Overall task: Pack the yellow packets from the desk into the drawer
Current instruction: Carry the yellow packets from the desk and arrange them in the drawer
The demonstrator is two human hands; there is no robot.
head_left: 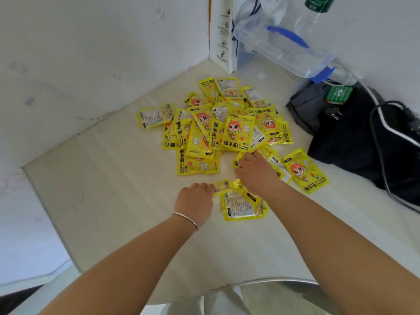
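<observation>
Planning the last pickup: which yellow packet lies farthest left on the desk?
The packet lying alone at the pile's left edge, printed back up, sideways.

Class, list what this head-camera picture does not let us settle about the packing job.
1. The drawer: nowhere in the head view.
2. Packet count: the yellow packets overlap in a heap.
3. The right hand covers the packets beneath it, so its grip is unclear.
4. The left hand hides its fingertips at a packet's edge.
5. Small print on the packets: too small.
</observation>
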